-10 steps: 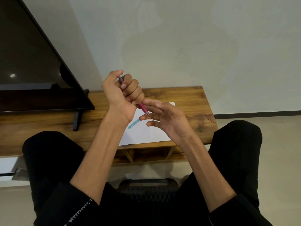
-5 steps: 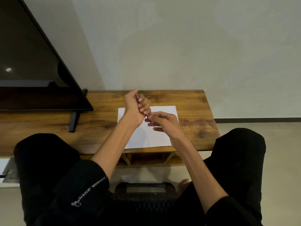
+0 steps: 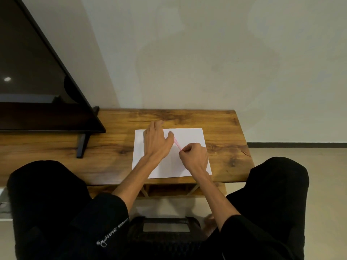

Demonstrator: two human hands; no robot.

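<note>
At centre frame, one white rectangular paper sheet [image 3: 185, 136] lies on the brown wooden counter [image 3: 221, 128]. The left hand [image 3: 156, 142] rests on it with flat, spread fingers; the right hand [image 3: 194, 157] pinches one slim pink pen [image 3: 176, 143] over it.

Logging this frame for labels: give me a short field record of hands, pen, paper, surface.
left hand: flat, fingers straight, pressing on the paper
right hand: pinches the pink pen
pen: tilted, far end near the left thumb
paper: white sheet lying on the table
table: wood
TV: on the table, left
</note>
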